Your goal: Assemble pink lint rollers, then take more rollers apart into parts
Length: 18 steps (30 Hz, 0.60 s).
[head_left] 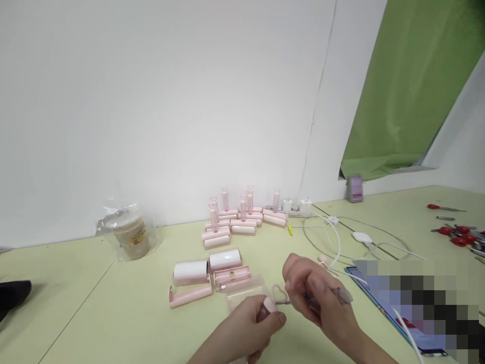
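Observation:
My left hand (pixel 254 323) is closed around a small pink plastic piece (pixel 270 304), most of it hidden by the fingers. In my right hand (pixel 316 293) is a screwdriver with a clear handle (pixel 343 295); its thin metal shaft points left at the pink piece. A pink heart-shaped loop (pixel 279 292) shows between the two hands; I cannot tell what it belongs to. Just beyond the left hand lie a clear plastic cover (pixel 246 291), a pink roller frame (pixel 232 275), another pink part (pixel 191 295) and two white lint rolls (pixel 191 272).
Several pink lint rollers (pixel 243 227) with upright heart-topped handles stand by the wall. A bagged cup (pixel 134 237) is at left. White cables (pixel 337 237) and a large phone or tablet (pixel 401 313) lie at right. Red-handled tools (pixel 460 236) are farther right.

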### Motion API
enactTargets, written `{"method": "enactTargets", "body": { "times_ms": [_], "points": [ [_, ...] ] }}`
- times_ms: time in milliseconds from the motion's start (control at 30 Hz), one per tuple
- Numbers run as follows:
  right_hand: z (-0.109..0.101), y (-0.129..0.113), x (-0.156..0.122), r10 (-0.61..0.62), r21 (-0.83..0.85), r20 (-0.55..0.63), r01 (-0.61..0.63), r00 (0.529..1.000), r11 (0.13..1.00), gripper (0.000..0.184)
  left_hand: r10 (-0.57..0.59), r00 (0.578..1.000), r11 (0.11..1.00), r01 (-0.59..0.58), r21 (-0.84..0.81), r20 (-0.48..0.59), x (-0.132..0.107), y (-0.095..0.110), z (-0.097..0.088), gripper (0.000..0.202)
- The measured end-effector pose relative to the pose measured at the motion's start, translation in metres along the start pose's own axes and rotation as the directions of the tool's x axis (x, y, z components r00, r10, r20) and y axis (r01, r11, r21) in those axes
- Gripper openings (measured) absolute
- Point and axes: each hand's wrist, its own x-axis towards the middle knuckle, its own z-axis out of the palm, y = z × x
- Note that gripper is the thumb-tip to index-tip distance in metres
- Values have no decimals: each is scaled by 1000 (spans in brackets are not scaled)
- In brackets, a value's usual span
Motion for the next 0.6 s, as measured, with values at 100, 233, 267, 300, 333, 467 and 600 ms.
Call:
{"method": "enactTargets", "body": {
  "times_ms": [100,233,267,300,333,467,600],
  "points": [
    [-4,-2,-6,-45,-74,46,48,998,996,33,8,1000,1000,-8,29,-9,2,-3,-1,25],
    [-11,-3,-8,-158,-149,58,165,986,975,35,-10,1000,997,10,79,-5,0,-5,-2,25],
    [-11,-3,-7,-158,-208,99,176,983,962,35,-10,1000,998,9,68,12,-2,-6,-3,24],
    [-12,-2,-5,-133,-286,153,172,979,942,34,3,999,999,-5,49,34,-4,-6,-3,24],
    [-11,-2,-4,-75,-376,210,151,975,914,31,41,998,999,-42,32,47,-7,-8,-4,24],
    [0,4,-3,278,-645,383,40,881,763,21,149,988,985,-152,76,44,-14,-22,-7,21],
    [5,20,-24,445,-750,372,-19,814,662,37,109,994,982,-107,155,-8,-13,-43,-8,20]
  ]
}}
